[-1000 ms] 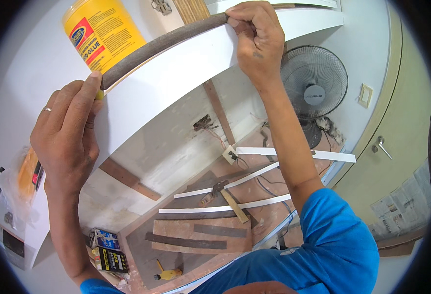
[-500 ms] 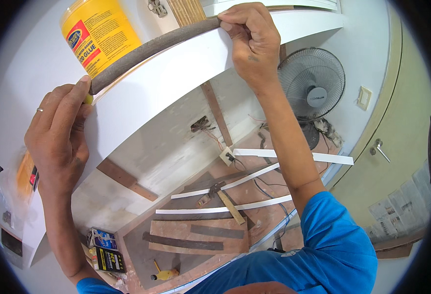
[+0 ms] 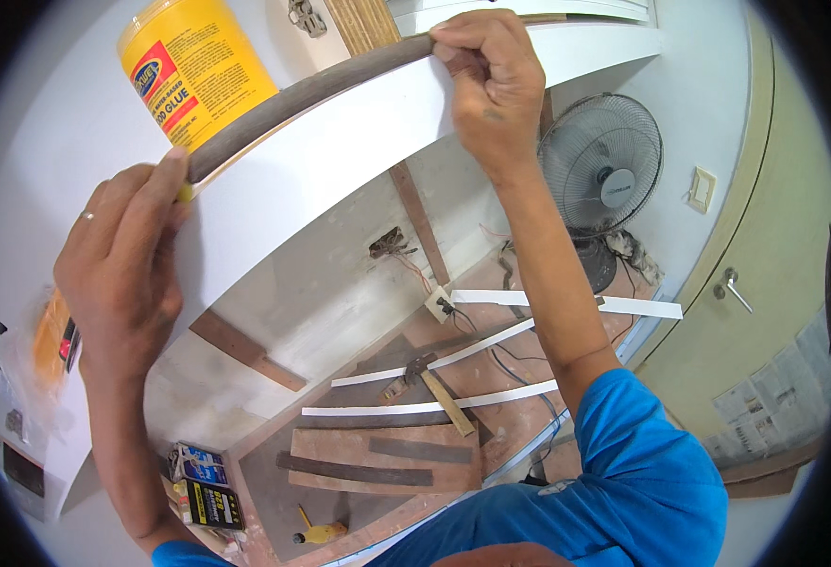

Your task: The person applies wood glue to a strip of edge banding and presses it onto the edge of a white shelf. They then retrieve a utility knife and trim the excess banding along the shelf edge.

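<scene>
strip (image 3: 311, 97) of thin, dark grey-brown material, faintly streaked like wood grain, bows along the upper edge of a smooth, glossy white curved panel (image 3: 340, 132), a pale tan line showing beneath it. the left hand (image 3: 118, 269) has its fingers bent and nearly closed, pinching the strip's left end beside a small yellow piece (image 3: 186, 193); the right hand (image 3: 498, 99) grips the other end between thumb and forefinger, its remaining fingers curled. behind the strip stands a yellow plastic tub (image 3: 231, 71) with a pale rim, bearing a red-and-blue printed label (image 3: 157, 76) and dense dark small print; its contents are hidden. at far left, a crinkled clear plastic bag (image 3: 28, 364) lies near something orange. below, a black printed box (image 3: 215, 504) with a yellow panel sits by a blue printed pack (image 3: 205, 465), and a wooden-handled hammer (image 3: 448, 402) lies across narrow white strips (image 3: 387, 409) near flat dark lengths (image 3: 354, 469)
</scene>
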`<state>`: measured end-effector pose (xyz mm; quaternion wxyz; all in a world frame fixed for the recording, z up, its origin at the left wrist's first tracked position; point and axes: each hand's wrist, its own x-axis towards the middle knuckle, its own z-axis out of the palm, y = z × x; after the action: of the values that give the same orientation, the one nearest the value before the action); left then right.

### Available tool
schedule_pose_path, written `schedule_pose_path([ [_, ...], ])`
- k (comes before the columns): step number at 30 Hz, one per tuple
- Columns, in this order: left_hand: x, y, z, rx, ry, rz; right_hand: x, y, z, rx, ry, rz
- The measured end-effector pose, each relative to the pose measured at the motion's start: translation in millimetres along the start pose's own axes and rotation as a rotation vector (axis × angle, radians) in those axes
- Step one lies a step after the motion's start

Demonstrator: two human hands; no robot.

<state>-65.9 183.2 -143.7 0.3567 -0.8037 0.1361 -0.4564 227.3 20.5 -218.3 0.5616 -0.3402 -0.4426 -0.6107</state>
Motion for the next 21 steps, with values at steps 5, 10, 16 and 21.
schedule_pose_path([
  [5,-4,1,-3,0.002,-0.042,-0.053,-3,2,1,0.049,-0.009,0.004],
  [10,-6,1,0,0.019,-0.015,-0.019,3,0,-1,0.0,-0.018,-0.024],
  [16,2,10,3,0.024,-0.001,-0.033,-4,9,-3,0.129,0.004,0.073],
  [21,-4,1,-1,0.025,0.009,-0.001,-8,4,-6,0.082,-0.092,0.094],
])
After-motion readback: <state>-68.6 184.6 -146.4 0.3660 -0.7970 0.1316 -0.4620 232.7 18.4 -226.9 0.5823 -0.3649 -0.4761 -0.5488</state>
